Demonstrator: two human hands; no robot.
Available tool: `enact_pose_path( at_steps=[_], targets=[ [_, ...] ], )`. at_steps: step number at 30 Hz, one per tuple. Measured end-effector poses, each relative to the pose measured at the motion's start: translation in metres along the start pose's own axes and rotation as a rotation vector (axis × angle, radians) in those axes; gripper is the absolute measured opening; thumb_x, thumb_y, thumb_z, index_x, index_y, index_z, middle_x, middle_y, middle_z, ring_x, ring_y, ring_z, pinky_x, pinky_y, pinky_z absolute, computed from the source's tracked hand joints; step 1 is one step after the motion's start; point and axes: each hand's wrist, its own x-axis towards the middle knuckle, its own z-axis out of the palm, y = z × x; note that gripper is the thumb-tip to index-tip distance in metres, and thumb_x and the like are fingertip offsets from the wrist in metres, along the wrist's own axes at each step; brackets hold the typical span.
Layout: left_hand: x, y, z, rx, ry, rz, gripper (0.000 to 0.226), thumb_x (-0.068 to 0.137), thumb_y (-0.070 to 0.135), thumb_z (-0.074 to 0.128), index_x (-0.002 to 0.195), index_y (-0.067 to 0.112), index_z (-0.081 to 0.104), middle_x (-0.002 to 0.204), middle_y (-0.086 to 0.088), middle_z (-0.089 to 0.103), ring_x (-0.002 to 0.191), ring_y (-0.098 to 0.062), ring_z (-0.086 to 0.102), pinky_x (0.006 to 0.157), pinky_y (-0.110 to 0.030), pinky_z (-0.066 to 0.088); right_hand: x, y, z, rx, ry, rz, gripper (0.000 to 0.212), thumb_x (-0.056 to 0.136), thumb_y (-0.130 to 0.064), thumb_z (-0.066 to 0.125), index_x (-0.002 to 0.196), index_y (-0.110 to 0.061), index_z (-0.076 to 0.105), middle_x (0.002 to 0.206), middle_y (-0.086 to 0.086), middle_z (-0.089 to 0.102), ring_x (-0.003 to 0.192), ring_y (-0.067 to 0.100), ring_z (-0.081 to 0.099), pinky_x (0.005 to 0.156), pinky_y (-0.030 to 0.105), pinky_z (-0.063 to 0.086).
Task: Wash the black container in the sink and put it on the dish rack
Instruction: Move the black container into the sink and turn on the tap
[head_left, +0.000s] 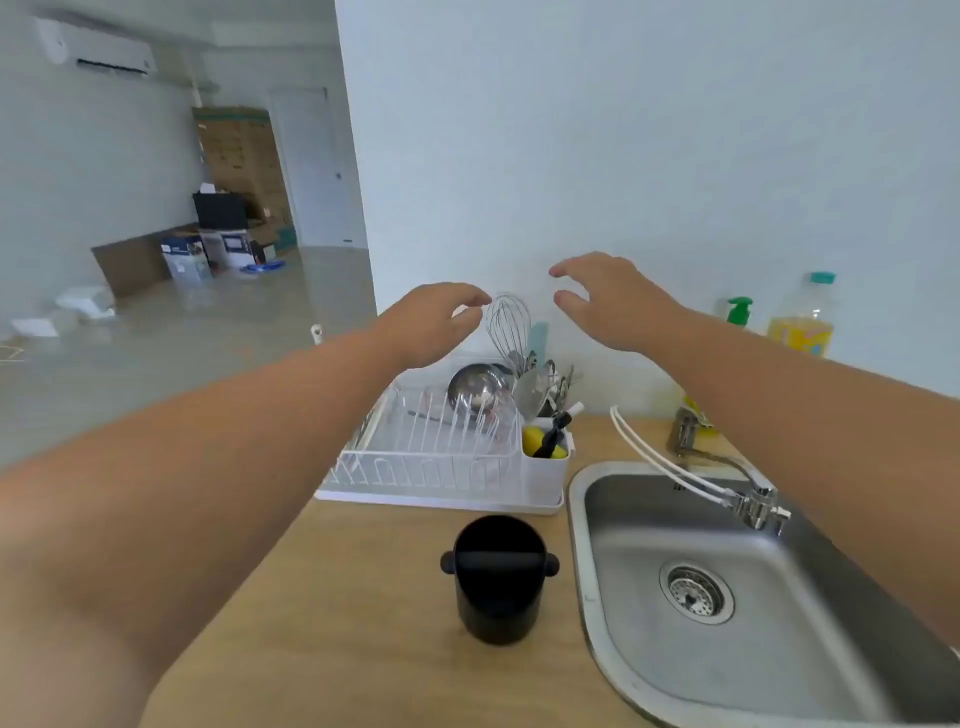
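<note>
Bare hands open, empty

Black container upright on the counter between dish rack and sink, both hands empty above

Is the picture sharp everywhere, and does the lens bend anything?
Head view: wide-angle lens bows the light wooden counter and forearms outward; soft blur on left hand and right hand; black cylindrical container reasonably sharp; mild glare in the steel sink.
</note>
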Motion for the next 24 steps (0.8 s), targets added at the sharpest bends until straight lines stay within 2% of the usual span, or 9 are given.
enact_pose_path(
  at_steps=[2,4,7,10,13,16,19,22,24],
  targets=[
    [-0.028,-0.011,0.021,-0.062,0.004,-0.07,0.032,0.096,0.025,0.044,0.124,0.022,0.06,0.131,0.007,0.059,0.118,-0.009,0.05,0.097,-0.023,0.033,-0.024,0.004,0.022,0.073,0.041,-0.008,0.036,0.096,-0.026,0.046,0.13,-0.02,0.053,0.138,0.004,0.051,0.128,0.024,0.042,0.106,0.039,0.034],
    [-0.067,-0.025,0.05,-0.122,-0.026,-0.128,0.029,0.094,0.026,0.048,0.119,0.027,0.062,0.124,0.012,0.061,0.11,-0.003,0.05,0.094,-0.023,0.036,-0.061,0.008,0.052,0.15,0.08,-0.008,0.033,0.093,-0.022,0.047,0.124,-0.019,0.058,0.129,0.002,0.057,0.121,0.022,0.046,0.098,0.031,0.033],
    [-0.117,-0.043,0.095,-0.213,-0.09,-0.24,0.029,0.093,0.027,0.051,0.12,0.032,0.061,0.12,0.017,0.06,0.11,-0.002,0.053,0.095,-0.026,0.042,-0.11,0.016,0.102,0.23,0.086,0.045,0.026,0.09,-0.019,0.052,0.113,-0.017,0.064,0.11,0.0,0.063,0.105,0.018,0.053,0.087,0.027,0.038],
    [-0.155,-0.054,0.134,-0.305,-0.131,-0.39,0.033,0.092,0.031,0.051,0.124,0.033,0.057,0.121,0.017,0.057,0.11,-0.007,0.055,0.093,-0.029,0.044,-0.148,0.017,0.149,0.352,-0.017,0.196,0.024,0.091,-0.02,0.052,0.112,-0.019,0.064,0.103,-0.007,0.057,0.091,0.005,0.05,0.082,0.022,0.043],
    [-0.178,-0.057,0.161,-0.373,-0.197,-0.514,0.041,0.091,0.04,0.053,0.131,0.032,0.051,0.124,0.013,0.054,0.106,-0.013,0.056,0.09,-0.031,0.045,-0.17,0.016,0.187,0.436,-0.162,0.375,0.028,0.093,-0.026,0.051,0.118,-0.021,0.061,0.114,-0.005,0.056,0.092,0.007,0.051,0.082,0.024,0.042],
    [-0.185,-0.059,0.172,-0.417,-0.217,-0.508,0.035,0.09,0.036,0.057,0.125,0.032,0.057,0.116,0.008,0.06,0.088,-0.004,0.057,0.078,-0.023,0.043,-0.18,0.015,0.206,0.472,-0.231,0.466,0.029,0.094,-0.029,0.052,0.121,-0.022,0.059,0.116,-0.004,0.058,0.087,0.008,0.053,0.076,0.023,0.039],
    [-0.185,-0.061,0.175,-0.431,-0.233,-0.524,0.033,0.086,0.034,0.062,0.119,0.036,0.062,0.109,0.011,0.063,0.076,-0.007,0.056,0.073,-0.024,0.044,-0.184,0.013,0.213,0.576,-0.219,0.59,0.026,0.093,-0.029,0.054,0.116,-0.021,0.064,0.108,-0.006,0.066,0.091,0.012,0.06,0.076,0.026,0.046],
    [-0.183,-0.063,0.176,-0.494,-0.225,-0.567,0.03,0.084,0.029,0.066,0.114,0.031,0.067,0.102,0.011,0.068,0.081,-0.011,0.06,0.072,-0.022,0.045,-0.188,0.009,0.212,0.751,-0.176,0.713,0.026,0.091,-0.028,0.056,0.113,-0.019,0.068,0.094,-0.009,0.069,0.077,0.011,0.068,0.068,0.024,0.053],
    [-0.181,-0.063,0.176,-0.532,-0.224,-0.59,0.028,0.083,0.027,0.068,0.112,0.029,0.069,0.099,0.009,0.07,0.089,-0.012,0.063,0.075,-0.023,0.047,-0.189,0.006,0.21,0.803,-0.149,0.745,0.025,0.091,-0.023,0.057,0.113,-0.015,0.069,0.093,-0.004,0.071,0.073,0.011,0.069,0.066,0.022,0.053]
  ],
)
